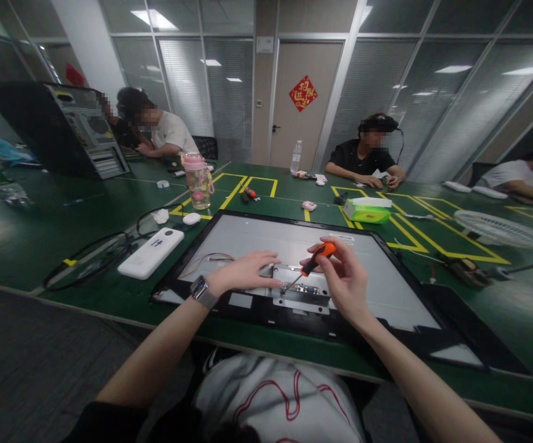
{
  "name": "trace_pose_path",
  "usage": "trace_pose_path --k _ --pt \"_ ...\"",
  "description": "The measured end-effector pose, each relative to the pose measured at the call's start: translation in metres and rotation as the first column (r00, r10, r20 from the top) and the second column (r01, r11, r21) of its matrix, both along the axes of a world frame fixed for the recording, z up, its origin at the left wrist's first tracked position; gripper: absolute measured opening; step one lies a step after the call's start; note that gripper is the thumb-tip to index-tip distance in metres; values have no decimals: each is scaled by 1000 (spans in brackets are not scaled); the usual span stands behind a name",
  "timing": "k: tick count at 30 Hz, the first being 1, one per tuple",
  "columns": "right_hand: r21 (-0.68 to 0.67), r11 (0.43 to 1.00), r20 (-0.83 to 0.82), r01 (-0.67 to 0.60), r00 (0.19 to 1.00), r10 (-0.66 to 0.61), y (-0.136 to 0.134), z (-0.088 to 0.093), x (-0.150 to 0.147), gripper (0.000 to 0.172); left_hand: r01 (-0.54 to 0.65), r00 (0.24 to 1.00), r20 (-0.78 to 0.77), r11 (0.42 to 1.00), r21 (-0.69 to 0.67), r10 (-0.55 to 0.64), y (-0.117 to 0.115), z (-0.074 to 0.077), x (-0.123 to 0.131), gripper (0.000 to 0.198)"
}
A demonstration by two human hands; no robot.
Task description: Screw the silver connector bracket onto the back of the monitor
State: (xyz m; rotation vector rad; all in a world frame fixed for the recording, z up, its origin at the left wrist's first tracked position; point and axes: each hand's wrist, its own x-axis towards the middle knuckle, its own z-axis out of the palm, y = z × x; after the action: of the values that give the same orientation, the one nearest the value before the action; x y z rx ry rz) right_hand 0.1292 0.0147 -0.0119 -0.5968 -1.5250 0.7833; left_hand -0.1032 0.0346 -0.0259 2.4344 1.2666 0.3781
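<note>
A large flat panel point(381, 277) with a black frame lies on the green table before me. Near its front edge sits a metal bracket point(310, 299). My right hand point(344, 277) grips an orange and black screwdriver point(319, 257), whose shaft slants down and left to the bracket. Resting at the bracket's left side is my left hand point(250, 269), fingers stretched out and somewhat apart, nothing held in it. Thin wires point(208, 257) run over the panel to the left of that hand.
Left of the panel are a white power bank point(152, 253), black cables point(93, 261) and a pink bottle point(197, 184). Behind it lie a green pack point(367, 212) and another screwdriver point(249, 194). A computer case point(63, 132) stands far left. Several people sit across the table.
</note>
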Motion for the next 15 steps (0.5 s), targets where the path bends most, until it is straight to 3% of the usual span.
trace_pose_path --k 15 --pt "43 999 29 10 1000 -11 -3 2 1 22 3 1000 6 1000 -3 -3 1 -1 0 74"
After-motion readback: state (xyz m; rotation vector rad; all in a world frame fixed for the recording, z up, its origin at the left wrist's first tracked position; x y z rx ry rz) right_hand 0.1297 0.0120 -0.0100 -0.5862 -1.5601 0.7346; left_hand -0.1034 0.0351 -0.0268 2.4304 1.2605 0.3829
